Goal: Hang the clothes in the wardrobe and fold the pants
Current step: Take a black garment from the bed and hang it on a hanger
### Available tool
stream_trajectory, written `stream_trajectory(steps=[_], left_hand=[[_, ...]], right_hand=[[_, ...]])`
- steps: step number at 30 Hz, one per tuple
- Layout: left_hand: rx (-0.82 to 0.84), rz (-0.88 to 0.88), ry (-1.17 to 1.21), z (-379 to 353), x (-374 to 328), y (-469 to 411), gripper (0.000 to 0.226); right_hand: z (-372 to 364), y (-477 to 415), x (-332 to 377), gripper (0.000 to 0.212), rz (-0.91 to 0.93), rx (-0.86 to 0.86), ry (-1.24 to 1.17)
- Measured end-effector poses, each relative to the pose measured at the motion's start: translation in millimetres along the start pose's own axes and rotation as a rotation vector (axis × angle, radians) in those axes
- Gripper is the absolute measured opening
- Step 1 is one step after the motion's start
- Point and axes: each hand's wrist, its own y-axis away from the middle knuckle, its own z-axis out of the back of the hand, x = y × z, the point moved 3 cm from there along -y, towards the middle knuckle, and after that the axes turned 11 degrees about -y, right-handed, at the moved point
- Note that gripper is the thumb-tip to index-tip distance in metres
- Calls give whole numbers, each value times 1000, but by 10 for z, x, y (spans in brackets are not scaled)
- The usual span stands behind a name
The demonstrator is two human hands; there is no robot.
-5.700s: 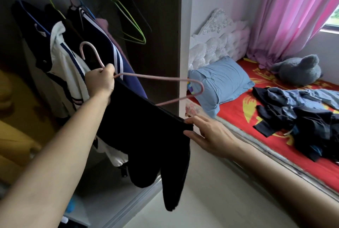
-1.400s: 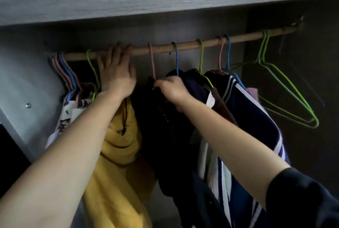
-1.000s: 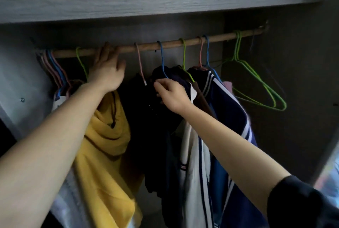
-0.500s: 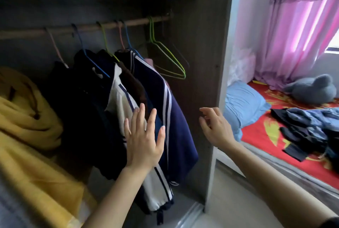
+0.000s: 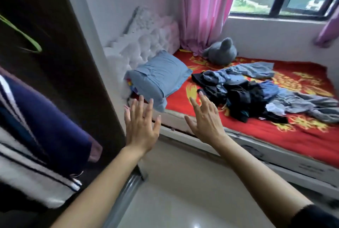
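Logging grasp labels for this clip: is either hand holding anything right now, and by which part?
Nothing is held. The left hand and right hand are both open with fingers spread, apart from the pile of clothes on the bed.

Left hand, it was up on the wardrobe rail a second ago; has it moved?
Yes. The left hand left the rail, dropping down and rightward past the wardrobe side panel, toward the bed.

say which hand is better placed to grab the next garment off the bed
Probably the right. The right hand is open, empty and nearer the heap of dark and blue clothes on the red patterned bedspread; the left hand, also open, hangs farther off by the dark wardrobe side panel.
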Motion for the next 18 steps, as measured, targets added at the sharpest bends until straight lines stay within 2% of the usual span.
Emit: stream_trajectory(steps=[5,9,13,18], left_hand=[[42,-158,96,-555,-1632,-621,70],[113,-235,125,-966,-2523,-906,70],[163,-291,118,-1340,-3031,-1220,73],[235,-300,138,-2044,-3293,-1702,74]], right_hand=[[647,177,-1620,74,-150,-81,88],[966,298,-2596,77,-338,-89,79],[1018,177,-3265,77,-417,-53,64],[639,-113,-3853,80,-535,55,22]])
